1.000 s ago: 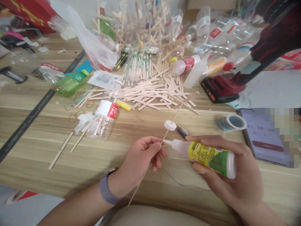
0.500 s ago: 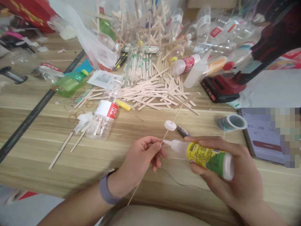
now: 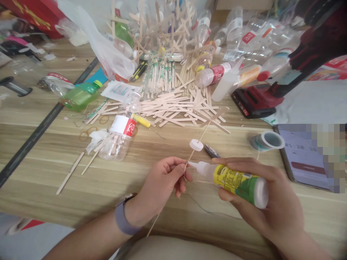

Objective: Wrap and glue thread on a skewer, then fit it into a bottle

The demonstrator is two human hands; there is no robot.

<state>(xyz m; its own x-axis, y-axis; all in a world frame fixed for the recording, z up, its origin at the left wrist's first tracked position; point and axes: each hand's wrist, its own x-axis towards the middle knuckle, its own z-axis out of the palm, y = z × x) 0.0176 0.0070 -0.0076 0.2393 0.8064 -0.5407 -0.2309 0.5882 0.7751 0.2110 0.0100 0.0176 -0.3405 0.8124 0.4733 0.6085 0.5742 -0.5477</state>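
My left hand (image 3: 169,177) pinches a thin wooden skewer (image 3: 192,154) between thumb and forefinger. Higher up, the skewer runs through a white bottle cap (image 3: 196,145), and crossed craft sticks (image 3: 215,121) sit at its far end. A thin thread (image 3: 206,209) trails from near my left fingers across the table. Wrapped in my right hand (image 3: 273,202) is a glue bottle (image 3: 235,182) with a yellow and green label, tilted sideways. Its narrow nozzle touches or nearly touches the skewer beside my left fingertips.
Loose craft sticks (image 3: 173,106) lie in a pile ahead. A clear bottle holding sticks (image 3: 115,144) is left of it. A red and black cordless drill (image 3: 257,99), a thread spool (image 3: 267,141) and a phone (image 3: 303,155) are on the right. Plastic bottles (image 3: 234,23) crowd the back.
Almost nothing differs. The glue bottle and my right hand have shifted very slightly left, with the nozzle staying at the skewer. My left hand keeps the same pinch.
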